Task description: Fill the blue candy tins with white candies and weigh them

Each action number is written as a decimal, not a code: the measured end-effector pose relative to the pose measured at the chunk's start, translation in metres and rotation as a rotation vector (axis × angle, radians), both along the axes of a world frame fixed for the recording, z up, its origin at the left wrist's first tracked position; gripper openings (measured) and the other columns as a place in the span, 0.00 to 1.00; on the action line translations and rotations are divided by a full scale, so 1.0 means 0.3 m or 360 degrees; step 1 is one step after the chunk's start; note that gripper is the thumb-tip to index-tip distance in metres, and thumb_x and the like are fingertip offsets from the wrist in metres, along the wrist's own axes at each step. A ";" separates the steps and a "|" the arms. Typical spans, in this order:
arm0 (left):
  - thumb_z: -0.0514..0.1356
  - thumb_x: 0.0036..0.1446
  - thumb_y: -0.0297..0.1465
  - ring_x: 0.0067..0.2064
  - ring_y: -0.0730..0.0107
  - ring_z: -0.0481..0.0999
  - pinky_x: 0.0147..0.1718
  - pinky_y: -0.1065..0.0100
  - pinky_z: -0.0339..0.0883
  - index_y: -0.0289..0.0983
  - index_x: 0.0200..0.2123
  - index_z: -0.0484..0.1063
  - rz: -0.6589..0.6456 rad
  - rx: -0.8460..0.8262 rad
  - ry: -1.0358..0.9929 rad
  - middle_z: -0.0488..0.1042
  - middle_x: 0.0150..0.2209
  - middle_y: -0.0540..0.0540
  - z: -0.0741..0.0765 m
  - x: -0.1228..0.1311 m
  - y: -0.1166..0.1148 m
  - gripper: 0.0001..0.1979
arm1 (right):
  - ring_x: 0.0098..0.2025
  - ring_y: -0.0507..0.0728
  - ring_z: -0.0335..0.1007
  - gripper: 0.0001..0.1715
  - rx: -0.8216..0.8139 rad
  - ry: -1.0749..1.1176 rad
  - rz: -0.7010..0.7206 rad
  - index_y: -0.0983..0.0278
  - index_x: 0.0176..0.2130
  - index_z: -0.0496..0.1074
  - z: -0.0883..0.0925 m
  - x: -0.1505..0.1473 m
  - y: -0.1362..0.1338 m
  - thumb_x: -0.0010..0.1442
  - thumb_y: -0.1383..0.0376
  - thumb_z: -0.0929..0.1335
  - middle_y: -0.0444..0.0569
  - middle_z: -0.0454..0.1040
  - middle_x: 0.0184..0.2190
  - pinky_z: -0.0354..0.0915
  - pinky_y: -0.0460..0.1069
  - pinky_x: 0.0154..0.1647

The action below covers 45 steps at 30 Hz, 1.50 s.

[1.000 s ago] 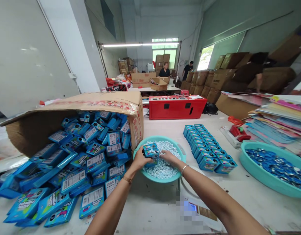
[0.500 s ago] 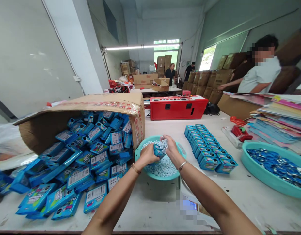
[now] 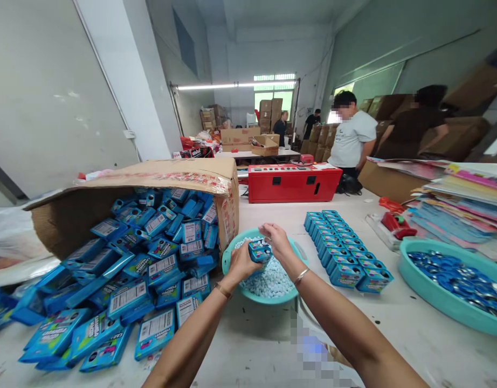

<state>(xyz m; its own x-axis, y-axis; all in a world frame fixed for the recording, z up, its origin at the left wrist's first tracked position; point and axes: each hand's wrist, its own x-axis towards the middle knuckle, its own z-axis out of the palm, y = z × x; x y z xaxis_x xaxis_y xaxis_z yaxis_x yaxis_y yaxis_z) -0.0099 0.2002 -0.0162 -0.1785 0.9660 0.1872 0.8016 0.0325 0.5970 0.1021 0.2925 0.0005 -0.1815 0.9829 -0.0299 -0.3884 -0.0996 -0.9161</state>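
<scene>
A small blue box (image 3: 260,250) is gripped by my left hand (image 3: 243,262) over the turquoise basin (image 3: 268,299), with its top toward me and pale pieces at its opening. Pale blue-white candies (image 3: 273,280) fill much of the basin. My right hand (image 3: 276,240) is beside the box's right edge, fingers curled together near its top; whether candies are inside them is hidden. Many blue boxes (image 3: 129,293) spill from a tipped cardboard carton (image 3: 179,170) on the left. Rows of upright blue boxes (image 3: 345,275) stand to the right of the basin.
A red machine (image 3: 292,184) sits behind the basin. At the right are an oval turquoise tub (image 3: 418,291) of blue lids, a red tape dispenser (image 3: 396,222) and stacked printed sheets (image 3: 454,210). Several people are farther back, one in a white shirt (image 3: 353,139).
My right hand has shifted slightly up and away from the box, and fewer candies show at its fingers. The person in the white shirt has moved left, uncovering another in dark clothes.
</scene>
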 end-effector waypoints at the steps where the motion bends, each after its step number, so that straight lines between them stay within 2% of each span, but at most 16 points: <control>1: 0.71 0.39 0.32 0.52 0.43 0.75 0.51 0.54 0.66 0.31 0.56 0.65 -0.0006 0.0019 -0.0027 0.77 0.48 0.35 -0.010 -0.007 -0.004 0.39 | 0.41 0.59 0.74 0.18 -0.0012 -0.0025 -0.0006 0.62 0.28 0.70 -0.004 0.019 0.008 0.40 0.54 0.74 0.47 0.79 0.32 0.64 0.50 0.40; 4: 0.72 0.38 0.32 0.52 0.47 0.75 0.51 0.54 0.68 0.34 0.57 0.64 -0.0048 0.0079 -0.0112 0.77 0.49 0.37 -0.050 -0.043 -0.022 0.40 | 0.46 0.60 0.73 0.17 -0.0065 -0.0093 -0.0050 0.60 0.31 0.70 -0.047 0.094 0.037 0.44 0.52 0.71 0.47 0.78 0.39 0.65 0.52 0.42; 6: 0.70 0.39 0.29 0.52 0.52 0.76 0.52 0.56 0.68 0.36 0.57 0.63 -0.0142 0.0164 -0.0277 0.76 0.50 0.40 -0.083 -0.072 -0.038 0.39 | 0.47 0.61 0.72 0.16 -0.0039 -0.0327 -0.0013 0.60 0.33 0.71 -0.102 0.146 0.049 0.48 0.52 0.70 0.49 0.77 0.42 0.66 0.54 0.43; 10: 0.69 0.40 0.26 0.53 0.55 0.75 0.55 0.54 0.66 0.37 0.57 0.61 -0.0273 0.0339 -0.0699 0.74 0.52 0.41 -0.135 -0.121 -0.054 0.39 | 0.54 0.64 0.67 0.19 0.0586 -0.1538 0.0422 0.62 0.45 0.75 -0.220 0.199 0.026 0.55 0.58 0.67 0.56 0.74 0.49 0.60 0.58 0.55; 12: 0.69 0.40 0.27 0.54 0.55 0.74 0.57 0.53 0.64 0.37 0.58 0.60 -0.0273 0.0324 -0.0767 0.72 0.54 0.41 -0.143 -0.138 -0.049 0.40 | 0.57 0.67 0.63 0.25 0.0893 -0.2044 0.0700 0.65 0.54 0.71 -0.252 0.196 -0.002 0.58 0.58 0.66 0.60 0.71 0.53 0.56 0.60 0.58; 14: 0.70 0.39 0.27 0.55 0.54 0.73 0.58 0.53 0.63 0.38 0.58 0.60 -0.0306 0.0270 -0.0854 0.72 0.54 0.41 -0.142 -0.152 -0.038 0.41 | 0.57 0.70 0.61 0.30 0.1018 -0.2352 0.0900 0.65 0.59 0.67 -0.261 0.181 -0.029 0.61 0.56 0.65 0.63 0.67 0.56 0.57 0.60 0.55; 18: 0.72 0.36 0.28 0.55 0.53 0.73 0.57 0.55 0.64 0.36 0.57 0.62 -0.0401 0.0100 -0.1050 0.72 0.54 0.41 -0.132 -0.172 -0.014 0.43 | 0.54 0.69 0.63 0.29 0.1068 -0.2534 0.1050 0.64 0.56 0.68 -0.247 0.153 -0.056 0.61 0.52 0.66 0.63 0.66 0.54 0.60 0.57 0.49; 21: 0.73 0.35 0.28 0.53 0.54 0.74 0.55 0.57 0.66 0.36 0.56 0.62 -0.0458 -0.0010 -0.1004 0.73 0.51 0.43 -0.121 -0.177 -0.007 0.42 | 0.50 0.66 0.66 0.28 0.1079 -0.2521 0.1084 0.65 0.56 0.65 -0.246 0.145 -0.061 0.60 0.55 0.67 0.62 0.67 0.52 0.60 0.54 0.46; 26: 0.67 0.40 0.25 0.53 0.55 0.73 0.54 0.56 0.67 0.37 0.56 0.62 -0.0652 0.0005 -0.0531 0.72 0.52 0.42 -0.051 -0.180 -0.027 0.37 | 0.43 0.62 0.70 0.15 0.0887 -0.2345 0.1117 0.64 0.49 0.68 -0.260 0.152 -0.051 0.63 0.62 0.63 0.57 0.73 0.46 0.59 0.51 0.41; 29: 0.62 0.42 0.21 0.57 0.53 0.70 0.56 0.54 0.65 0.38 0.57 0.61 -0.0744 0.0108 -0.0213 0.69 0.55 0.40 0.006 -0.187 -0.042 0.36 | 0.40 0.60 0.70 0.07 0.0687 -0.2002 0.0959 0.62 0.39 0.70 -0.257 0.165 -0.023 0.61 0.63 0.65 0.52 0.74 0.37 0.60 0.50 0.39; 31: 0.60 0.40 0.19 0.59 0.52 0.68 0.58 0.53 0.63 0.39 0.57 0.61 -0.0787 0.0134 -0.0020 0.68 0.57 0.39 0.034 -0.190 -0.041 0.37 | 0.35 0.57 0.68 0.05 0.0387 -0.1566 0.0766 0.62 0.35 0.69 -0.246 0.174 0.003 0.58 0.63 0.67 0.48 0.73 0.32 0.61 0.48 0.33; 34: 0.60 0.40 0.18 0.58 0.51 0.69 0.58 0.52 0.63 0.39 0.57 0.63 -0.0769 0.0106 0.0146 0.69 0.56 0.39 0.051 -0.192 -0.023 0.37 | 0.24 0.50 0.63 0.07 -0.0374 -0.0723 0.0513 0.62 0.34 0.67 -0.215 0.184 0.038 0.57 0.61 0.69 0.43 0.69 0.27 0.55 0.43 0.20; 36: 0.60 0.41 0.19 0.58 0.52 0.70 0.57 0.53 0.64 0.39 0.56 0.64 -0.0720 0.0100 0.0104 0.70 0.55 0.40 0.047 -0.193 -0.009 0.35 | 0.20 0.48 0.62 0.06 -0.0855 -0.0191 0.0371 0.63 0.35 0.66 -0.191 0.187 0.051 0.59 0.64 0.68 0.43 0.69 0.25 0.53 0.41 0.15; 38: 0.63 0.43 0.21 0.56 0.53 0.72 0.56 0.55 0.66 0.39 0.56 0.63 -0.0639 0.0066 -0.0064 0.71 0.54 0.41 0.038 -0.198 0.000 0.34 | 0.22 0.49 0.66 0.02 -0.1147 0.0196 0.0244 0.63 0.36 0.65 -0.172 0.186 0.055 0.62 0.67 0.64 0.46 0.71 0.26 0.57 0.40 0.15; 41: 0.67 0.44 0.27 0.52 0.56 0.76 0.52 0.58 0.69 0.39 0.57 0.61 -0.0526 -0.0047 -0.0370 0.73 0.53 0.42 0.023 -0.206 -0.001 0.36 | 0.26 0.52 0.72 0.04 -0.1285 0.0481 0.0112 0.63 0.37 0.65 -0.167 0.183 0.049 0.64 0.67 0.61 0.49 0.73 0.29 0.66 0.43 0.18; 45: 0.70 0.43 0.30 0.49 0.57 0.78 0.50 0.59 0.70 0.39 0.56 0.63 -0.0518 -0.0104 -0.0615 0.76 0.50 0.44 0.002 -0.207 -0.013 0.36 | 0.29 0.54 0.75 0.02 -0.1259 0.0695 0.0020 0.63 0.38 0.66 -0.175 0.182 0.046 0.62 0.66 0.65 0.49 0.74 0.30 0.73 0.47 0.25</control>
<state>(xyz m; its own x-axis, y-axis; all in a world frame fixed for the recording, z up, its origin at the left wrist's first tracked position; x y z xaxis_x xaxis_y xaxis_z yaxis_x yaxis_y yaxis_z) -0.0720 0.1962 -0.0155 0.0896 0.9905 0.1044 0.4974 -0.1353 0.8569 0.1567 0.3063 -0.0521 -0.3459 0.7021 -0.6224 -0.6800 -0.6446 -0.3493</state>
